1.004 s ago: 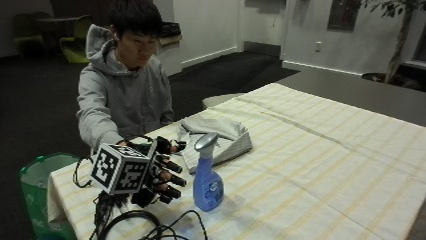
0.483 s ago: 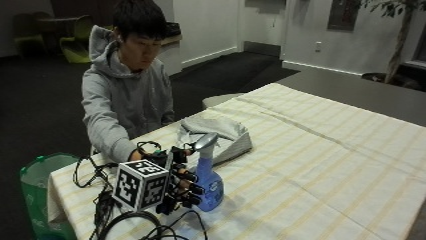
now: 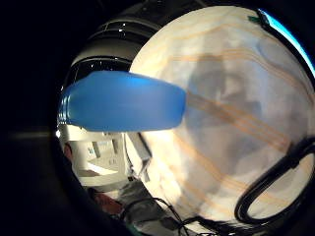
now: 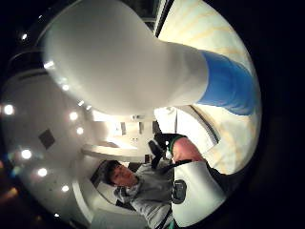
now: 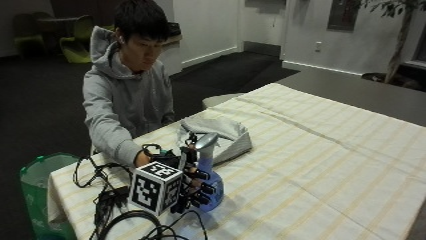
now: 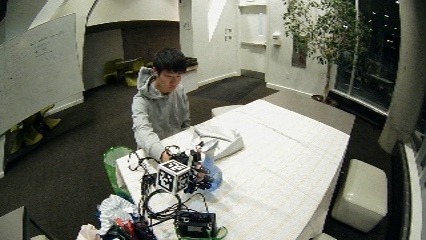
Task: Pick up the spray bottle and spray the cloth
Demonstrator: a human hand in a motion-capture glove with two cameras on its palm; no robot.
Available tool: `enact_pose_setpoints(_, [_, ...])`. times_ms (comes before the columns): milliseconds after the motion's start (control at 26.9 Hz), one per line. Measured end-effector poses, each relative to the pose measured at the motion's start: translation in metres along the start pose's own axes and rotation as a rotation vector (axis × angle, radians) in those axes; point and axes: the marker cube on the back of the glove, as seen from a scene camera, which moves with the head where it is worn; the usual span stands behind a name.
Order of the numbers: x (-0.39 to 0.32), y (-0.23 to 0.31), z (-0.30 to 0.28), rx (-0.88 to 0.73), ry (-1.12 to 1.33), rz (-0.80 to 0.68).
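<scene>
A blue spray bottle point(image 5: 213, 194) with a pale grey trigger head point(image 5: 206, 141) stands upright near the table's front left corner. My gloved right hand point(image 5: 194, 181) is against its left side, fingers curled round the body below the head. Both palm views show the bottle close: its blue body point(image 3: 123, 101) and its pale neck point(image 4: 119, 62). Just behind the bottle a crumpled light grey cloth point(image 5: 219, 132) lies on the table, apart from the hand. In the wide view, bottle point(image 6: 213, 172) and cloth point(image 6: 219, 137) lie before the seated person.
The table carries a cream striped tablecloth point(image 5: 333, 175) that stretches bare to the right and far side. Black cables point(image 5: 110, 200) lie tangled at the front left corner. A green bin point(image 5: 36, 182) stands on the floor beside that corner.
My hand has moved right from beside the bottle onto it, and its fingers have closed round the body. The bottle stays standing in the same place.
</scene>
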Motion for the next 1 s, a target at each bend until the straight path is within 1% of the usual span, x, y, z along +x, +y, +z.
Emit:
enact_pose_setpoints(223, [0.003, -0.004, 0.004, -0.076, -0.009, 0.008])
enact_pose_setpoints(1004, [0.002, -0.023, 0.015, -0.082, -0.092, -0.009])
